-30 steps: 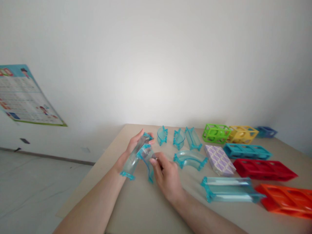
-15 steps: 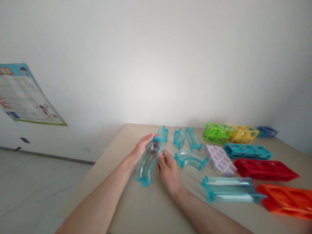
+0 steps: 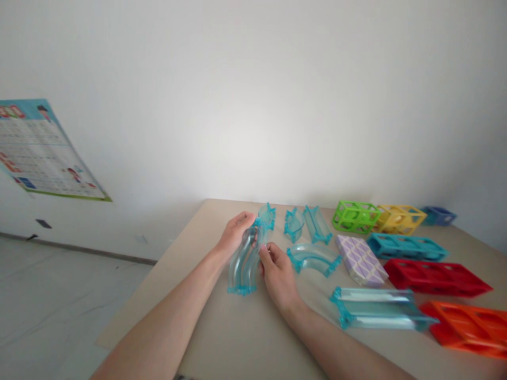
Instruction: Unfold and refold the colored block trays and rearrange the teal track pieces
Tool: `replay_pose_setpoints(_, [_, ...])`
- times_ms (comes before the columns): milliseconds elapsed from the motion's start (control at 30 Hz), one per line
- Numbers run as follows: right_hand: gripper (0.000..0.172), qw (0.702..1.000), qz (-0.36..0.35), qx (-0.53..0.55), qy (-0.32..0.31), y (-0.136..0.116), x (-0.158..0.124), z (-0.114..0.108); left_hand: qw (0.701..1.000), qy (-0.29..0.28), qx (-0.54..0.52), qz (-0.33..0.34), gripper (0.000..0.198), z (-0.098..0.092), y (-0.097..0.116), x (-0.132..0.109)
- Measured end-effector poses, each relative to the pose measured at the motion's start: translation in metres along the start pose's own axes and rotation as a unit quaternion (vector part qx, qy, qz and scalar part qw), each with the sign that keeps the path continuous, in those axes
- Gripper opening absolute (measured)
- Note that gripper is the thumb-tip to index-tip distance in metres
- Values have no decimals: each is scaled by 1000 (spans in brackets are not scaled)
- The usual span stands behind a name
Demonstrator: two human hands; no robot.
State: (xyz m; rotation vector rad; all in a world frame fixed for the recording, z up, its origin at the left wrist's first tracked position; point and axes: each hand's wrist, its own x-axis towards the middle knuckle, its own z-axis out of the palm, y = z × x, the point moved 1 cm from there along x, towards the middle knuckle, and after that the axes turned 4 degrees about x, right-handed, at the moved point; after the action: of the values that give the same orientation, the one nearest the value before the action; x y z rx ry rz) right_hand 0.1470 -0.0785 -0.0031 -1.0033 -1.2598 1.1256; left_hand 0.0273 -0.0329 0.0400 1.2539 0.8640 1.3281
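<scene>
Both hands hold a clear teal S-curved track piece (image 3: 243,264) that rests on the beige table (image 3: 245,332), one end toward me. My left hand (image 3: 234,233) grips its far end from the left, fingers curled over it. My right hand (image 3: 277,272) pinches its right side near the far end. Another curved teal track (image 3: 315,257) lies just right of my right hand.
Short teal track pieces (image 3: 293,224) lie at the table's back. A long clear channel (image 3: 376,309) and a purple patterned block (image 3: 360,259) lie to the right, with green (image 3: 354,215), yellow, blue, red (image 3: 438,275) and orange frames beyond. A poster (image 3: 43,153) hangs on the left wall.
Two curved pieces held apart and tilted above the table a second ago now sit together as one S-shaped piece lying on the table. Both hands moved slightly right and down with it.
</scene>
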Motion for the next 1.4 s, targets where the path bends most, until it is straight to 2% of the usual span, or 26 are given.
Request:
replay_pose_setpoints(133, [38, 1000, 14, -7, 1, -1, 0, 0, 997, 60, 24, 52, 37, 2, 2, 0])
replay_pose_setpoints(400, [36, 999, -12, -38, 19, 1, 0, -1, 992, 58, 84, 74, 33, 2, 4, -1])
replay_pose_setpoints(567, [35, 998, -25, -53, 26, 2, 1, -2, 996, 54, 51, 51, 32, 1, -1, -1])
replay_pose_setpoints(733, [36, 999, -11, -39, 27, 0, 0, -2, 999, 46, -19, 4, 33, -2, -3, 1])
replay_pose_setpoints(867, [39, 1000, 7, -22, -19, -10, -8, -1, 994, 87, -60, 11, 32, -9, 0, 3])
replay_pose_setpoints(1000, [42, 996, -13, -67, -62, -15, -14, 2, 989, 125, -83, 14, 30, -16, -2, 6])
replay_pose_setpoints(1267, [43, 992, -9, -107, -63, -2, -10, 6, 985, 147, -87, 12, 30, -18, -4, 8])
replay_pose_setpoints(1400, [42, 986, -21, -165, -27, -7, -10, 3, 977, 188, -103, 15, 23, -24, -4, 12])
